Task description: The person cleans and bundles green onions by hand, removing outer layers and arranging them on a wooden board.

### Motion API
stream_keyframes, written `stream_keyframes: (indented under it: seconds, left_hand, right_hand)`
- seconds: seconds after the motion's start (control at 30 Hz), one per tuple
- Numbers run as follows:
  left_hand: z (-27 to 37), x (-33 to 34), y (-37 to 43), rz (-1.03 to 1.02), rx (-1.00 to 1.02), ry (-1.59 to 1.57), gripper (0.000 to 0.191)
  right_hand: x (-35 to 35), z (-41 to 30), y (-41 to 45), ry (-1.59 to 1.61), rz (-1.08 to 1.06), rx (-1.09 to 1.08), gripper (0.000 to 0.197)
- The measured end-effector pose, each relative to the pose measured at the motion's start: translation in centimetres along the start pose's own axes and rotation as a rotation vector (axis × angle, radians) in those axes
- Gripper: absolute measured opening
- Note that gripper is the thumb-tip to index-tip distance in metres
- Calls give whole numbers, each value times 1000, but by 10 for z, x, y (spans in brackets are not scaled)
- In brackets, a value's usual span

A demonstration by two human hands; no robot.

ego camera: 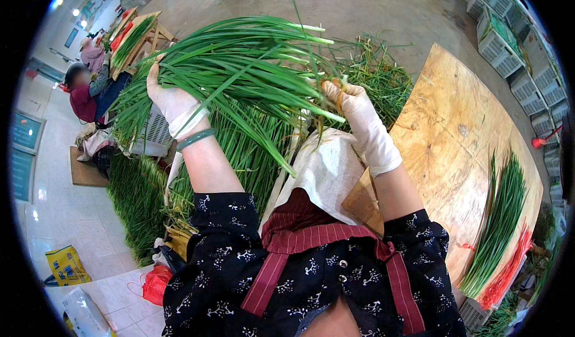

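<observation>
A loose bunch of long green leafy stalks, like Chinese chives (242, 63), spans the space between my gloved hands. My left hand (173, 99) is closed around its leafy part, fingers partly hidden by leaves. At the pale stem ends, my right hand (348, 99) pinches some yellowish-brown withered leaves. Below the bunch lie more green stalks (242, 144), beside a whitish cloth (328, 157) over my lap. A heap of trimmed, tangled leaves (377, 76) is beyond my right hand.
To the right, a plywood board (453, 135) bears a chive bunch (498, 224) and red ties (507, 265). White plastic crates (498, 45) line the far right. More stalks (134, 202) lie at the left. Two people sit at the upper left near another wooden table (143, 40).
</observation>
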State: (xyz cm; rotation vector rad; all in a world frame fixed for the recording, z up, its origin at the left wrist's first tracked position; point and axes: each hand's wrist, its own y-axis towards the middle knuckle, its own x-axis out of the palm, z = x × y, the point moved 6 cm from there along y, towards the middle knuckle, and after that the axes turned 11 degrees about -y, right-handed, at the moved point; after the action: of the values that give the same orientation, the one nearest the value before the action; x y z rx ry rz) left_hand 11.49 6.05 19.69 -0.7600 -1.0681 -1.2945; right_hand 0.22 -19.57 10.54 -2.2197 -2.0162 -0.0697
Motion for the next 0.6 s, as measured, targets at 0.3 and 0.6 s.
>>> stream_keyframes:
  seconds: [0.3, 0.6]
  left_hand:
    - [5, -14, 3, 23, -132, -80, 21]
    - [12, -23, 8, 19, -47, -42, 37]
  right_hand:
    - [-114, 13, 10, 58, 450, -124, 27]
    - [-28, -13, 10, -1104, -76, -123, 59]
